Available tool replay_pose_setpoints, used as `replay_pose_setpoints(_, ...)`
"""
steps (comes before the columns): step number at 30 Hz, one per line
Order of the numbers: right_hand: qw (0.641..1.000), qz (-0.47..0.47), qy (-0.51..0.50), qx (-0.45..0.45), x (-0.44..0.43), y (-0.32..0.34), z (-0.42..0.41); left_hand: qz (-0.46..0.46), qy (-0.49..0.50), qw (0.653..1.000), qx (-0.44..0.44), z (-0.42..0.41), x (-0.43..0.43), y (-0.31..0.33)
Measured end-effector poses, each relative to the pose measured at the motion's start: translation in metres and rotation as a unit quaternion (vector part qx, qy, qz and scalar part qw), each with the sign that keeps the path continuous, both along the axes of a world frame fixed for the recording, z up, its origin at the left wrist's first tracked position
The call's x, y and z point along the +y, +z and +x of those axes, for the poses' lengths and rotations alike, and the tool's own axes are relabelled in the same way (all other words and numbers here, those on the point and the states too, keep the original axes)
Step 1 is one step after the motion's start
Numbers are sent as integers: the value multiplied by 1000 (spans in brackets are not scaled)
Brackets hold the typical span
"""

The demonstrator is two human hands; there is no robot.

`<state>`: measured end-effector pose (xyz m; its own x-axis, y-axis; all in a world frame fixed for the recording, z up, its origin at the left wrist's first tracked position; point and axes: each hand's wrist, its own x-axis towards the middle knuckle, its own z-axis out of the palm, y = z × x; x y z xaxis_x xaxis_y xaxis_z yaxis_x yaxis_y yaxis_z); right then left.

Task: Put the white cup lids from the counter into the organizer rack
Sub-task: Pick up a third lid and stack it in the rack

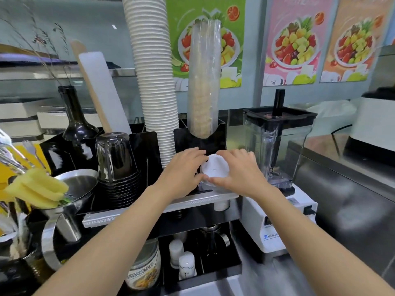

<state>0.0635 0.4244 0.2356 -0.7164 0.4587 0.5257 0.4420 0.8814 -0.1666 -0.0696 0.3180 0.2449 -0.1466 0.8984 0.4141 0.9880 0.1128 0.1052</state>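
Two bare forearms reached in from the bottom of the view toward a black organizer rack (220, 133) at the centre. The left hand (183, 167) and right hand (237, 169) met around a stack of white cup lids (214, 171), fingers curled over its far edge and thumbs on its near edge, so each grip was clamped on the stack from its own side. The lids sat at the front of the rack's right-hand compartment, just below the cut-out panel; whether they rested on the rack floor or were held just above it could not be told.

Directly behind the lids, at twelve o'clock, a sleeve of clear plastic cups (204, 82) stood upright in the same rack. At eleven o'clock from the lids rose a tall stack of white ribbed paper cups (154, 71), running out of the top of the view. At nine o'clock stood a stack of upturned dark cups (116, 163), and beyond them a dark bottle (74, 116).

At three o'clock from the lids stood a blender (275, 146) with a clear jug and black lid on a white base; blue lettering on the base began "Blan" and the rest was unreadable. At six o'clock, lower down, a jar (145, 268) carried a blurred label that could not be read. Fruit posters (297, 39) hung on the wall behind.
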Motion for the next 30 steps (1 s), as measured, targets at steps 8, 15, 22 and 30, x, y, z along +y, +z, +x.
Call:
replay_pose_setpoints(8, 995, 56, -34, -79, -5, 8, -15, -18, 54, 997, -59, -11, 5, -13)
replay_pose_setpoints(15, 969, 24, -60, -238, -10, 9, -21, -59, 44, 996, -53, -8, 8, -21)
replay_pose_setpoints(22, 943, -81, -51, -319, 2, 12, -28, -98, 39, 994, -13, -1, 7, -21)
replay_pose_setpoints(30, 944, -104, -37, -309, 5, 10, -28, -112, 49, 989, 88, 4, 6, -13)
